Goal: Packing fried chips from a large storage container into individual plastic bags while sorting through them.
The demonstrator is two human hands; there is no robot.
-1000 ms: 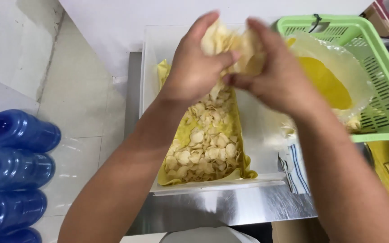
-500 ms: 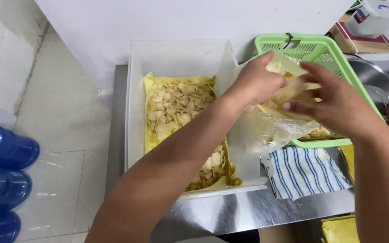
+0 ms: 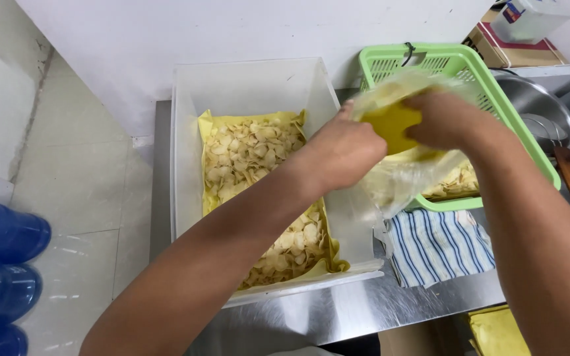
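Both hands have shifted right, now over the green basket (image 3: 536, 155), gripping a clear plastic bag (image 3: 407, 175) with yellow paper inside. A white tub (image 3: 245, 86) on the steel table (image 3: 338, 313) holds pale chips on yellow paper. Left hand (image 3: 344, 151) clutches the bag's near side; right hand (image 3: 446, 118) pinches its top. Beside the tub lies a striped cloth (image 3: 440, 244). Blue bottles (image 3: 1, 264) stand on the floor, far left. A brown carton (image 3: 506, 43) sits far right.

bright even light, hands slightly motion-blurred
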